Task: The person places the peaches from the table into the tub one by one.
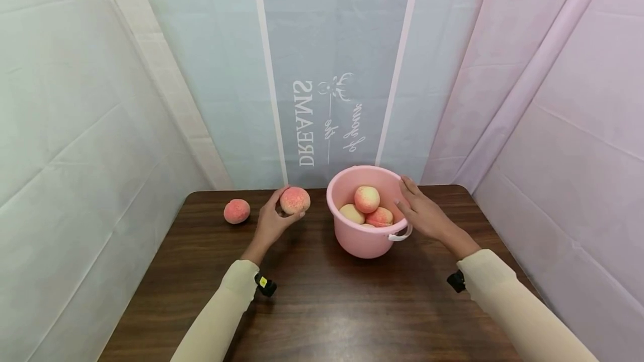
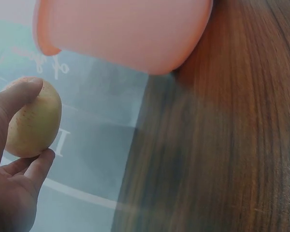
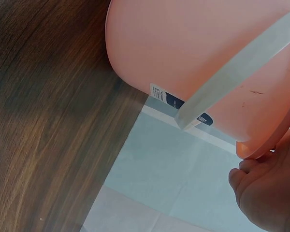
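Observation:
My left hand (image 1: pixel 272 221) holds a pink-and-cream peach (image 1: pixel 295 201) between thumb and fingers, left of the pink bucket (image 1: pixel 363 241). In the left wrist view, the thumb lies on one side of this peach (image 2: pixel 47 118) and fingertips support the other. The right hand (image 1: pixel 426 212) grips the bucket's right rim, its thumb on the inner side and its fingers outside. Inside the bucket lie several peaches (image 1: pixel 367 199), partly hiding one another. Another peach (image 1: pixel 236 211) rests on the table at the left, beyond the left hand.
The dark wooden table (image 1: pixel 322 306) ends at a back edge just behind the bucket. A printed cloth (image 1: pixel 332 27) hangs behind it, with pale cloth walls on both sides. The bucket's white handle (image 3: pixel 232 77) hangs down its side.

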{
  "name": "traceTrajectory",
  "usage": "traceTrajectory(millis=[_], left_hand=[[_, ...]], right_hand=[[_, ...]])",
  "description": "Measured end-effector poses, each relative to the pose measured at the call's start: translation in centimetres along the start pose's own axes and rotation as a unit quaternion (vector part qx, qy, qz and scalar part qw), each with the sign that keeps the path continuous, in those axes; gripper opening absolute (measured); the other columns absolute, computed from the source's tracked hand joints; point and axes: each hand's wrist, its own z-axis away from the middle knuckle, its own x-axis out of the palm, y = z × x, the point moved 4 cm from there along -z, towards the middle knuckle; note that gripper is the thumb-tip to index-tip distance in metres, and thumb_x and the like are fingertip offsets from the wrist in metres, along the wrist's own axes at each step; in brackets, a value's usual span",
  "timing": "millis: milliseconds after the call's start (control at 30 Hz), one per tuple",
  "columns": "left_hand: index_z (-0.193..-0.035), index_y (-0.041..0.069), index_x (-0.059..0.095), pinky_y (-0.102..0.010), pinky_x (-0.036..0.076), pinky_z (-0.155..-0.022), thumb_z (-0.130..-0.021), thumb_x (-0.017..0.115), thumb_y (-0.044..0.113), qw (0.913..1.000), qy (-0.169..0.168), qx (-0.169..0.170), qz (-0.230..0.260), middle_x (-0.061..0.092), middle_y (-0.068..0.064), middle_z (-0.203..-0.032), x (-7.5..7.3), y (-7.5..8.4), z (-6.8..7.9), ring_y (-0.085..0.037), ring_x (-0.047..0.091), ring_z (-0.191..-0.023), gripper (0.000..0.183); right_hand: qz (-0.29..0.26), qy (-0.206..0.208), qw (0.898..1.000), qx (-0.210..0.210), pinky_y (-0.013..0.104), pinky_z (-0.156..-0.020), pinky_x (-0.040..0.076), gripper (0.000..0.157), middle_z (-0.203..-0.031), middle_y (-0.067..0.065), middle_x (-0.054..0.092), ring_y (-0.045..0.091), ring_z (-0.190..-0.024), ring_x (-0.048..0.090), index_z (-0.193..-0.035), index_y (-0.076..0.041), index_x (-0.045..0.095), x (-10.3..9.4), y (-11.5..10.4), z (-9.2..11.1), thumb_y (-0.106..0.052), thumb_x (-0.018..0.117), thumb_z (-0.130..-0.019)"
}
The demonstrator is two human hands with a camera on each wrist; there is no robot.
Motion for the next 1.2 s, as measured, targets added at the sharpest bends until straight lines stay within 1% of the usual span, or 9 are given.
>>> traceTrajectory(millis=[133, 267, 333, 533, 633, 800, 1000, 1200], left_hand=[[-0.152, 0.020, 0.046, -0.047, 0.053, -0.098, -0.079, 0.090, 0.027, 1.0000, -0.003, -0.003, -0.001, 0.051, -0.006, -0.148, 0.0, 0.4, -0.1, -0.025, 0.057, -0.128, 0.085], [-0.152, 0.018, 0.046, -0.048, 0.054, -0.096, -0.079, 0.090, 0.027, 1.0000, 0.000, 0.002, -0.003, 0.052, -0.008, -0.147, -0.1, 0.6, -0.1, -0.027, 0.059, -0.126, 0.086], [-0.152, 0.020, 0.047, -0.047, 0.054, -0.095, -0.079, 0.090, 0.028, 1.0000, 0.002, 0.007, -0.001, 0.051, -0.007, -0.147, -0.1, 0.8, -0.1, -0.027, 0.059, -0.125, 0.086], [-0.152, 0.019, 0.047, -0.047, 0.056, -0.092, -0.078, 0.091, 0.027, 0.9998, 0.003, 0.019, 0.005, 0.051, -0.008, -0.148, -0.1, 1.7, -0.2, -0.027, 0.060, -0.124, 0.086], [-0.152, 0.019, 0.047, -0.048, 0.055, -0.093, -0.078, 0.091, 0.028, 0.9997, 0.005, 0.023, 0.001, 0.052, -0.007, -0.148, -0.2, 2.3, -0.3, -0.026, 0.059, -0.125, 0.086], [-0.152, 0.023, 0.047, -0.048, 0.054, -0.095, -0.078, 0.090, 0.030, 0.9995, 0.002, 0.030, 0.006, 0.052, -0.006, -0.147, -0.3, 3.2, -0.5, -0.025, 0.058, -0.127, 0.085], [-0.152, 0.023, 0.048, -0.046, 0.056, -0.090, -0.078, 0.090, 0.034, 0.9993, 0.005, 0.036, -0.008, 0.054, -0.004, -0.146, -0.4, 4.4, -0.7, -0.025, 0.063, -0.118, 0.086], [-0.151, 0.024, 0.048, -0.048, 0.056, -0.090, -0.078, 0.090, 0.030, 0.9992, 0.010, 0.039, -0.001, 0.054, -0.005, -0.146, -0.5, 5.5, -0.8, -0.027, 0.063, -0.115, 0.085]], right_hand=[[0.002, -0.003, 1.000, 0.002, 0.061, -0.118, 0.021, 0.067, -0.168, 0.020, 0.005, 0.040, -0.154, 0.009, -0.159, 0.006, 0.015, 0.0, 0.0, -0.1, -0.033, 0.041, -0.110], [0.003, -0.002, 1.000, -0.002, 0.061, -0.118, 0.020, 0.067, -0.168, 0.020, 0.005, 0.041, -0.153, 0.008, -0.158, 0.007, 0.016, 0.0, 0.0, 0.0, -0.034, 0.040, -0.110], [0.003, -0.001, 1.000, -0.003, 0.061, -0.118, 0.020, 0.067, -0.168, 0.020, 0.005, 0.041, -0.153, 0.008, -0.158, 0.007, 0.016, 0.1, 0.1, 0.0, -0.034, 0.040, -0.110], [-0.001, 0.001, 1.000, 0.000, 0.061, -0.118, 0.019, 0.067, -0.168, 0.020, 0.005, 0.041, -0.154, 0.006, -0.158, 0.007, 0.017, 0.2, 0.3, 0.1, -0.033, 0.041, -0.110], [0.002, 0.004, 1.000, -0.004, 0.061, -0.118, 0.020, 0.067, -0.168, 0.021, 0.006, 0.042, -0.153, 0.008, -0.158, 0.007, 0.017, 0.2, 0.3, 0.0, -0.035, 0.041, -0.110], [0.003, 0.005, 1.000, -0.007, 0.061, -0.118, 0.020, 0.068, -0.168, 0.021, 0.006, 0.043, -0.153, 0.009, -0.158, 0.007, 0.017, 0.2, 0.3, 0.0, -0.035, 0.040, -0.110], [0.003, 0.009, 1.000, -0.010, 0.060, -0.118, 0.022, 0.067, -0.168, 0.022, 0.007, 0.043, -0.153, 0.011, -0.157, 0.007, 0.018, 0.2, 0.4, 0.0, -0.035, 0.040, -0.110], [0.000, 0.006, 1.000, -0.006, 0.061, -0.118, 0.022, 0.066, -0.168, 0.022, 0.006, 0.042, -0.153, 0.011, -0.157, 0.008, 0.018, 0.1, 0.3, 0.1, -0.032, 0.041, -0.110]])
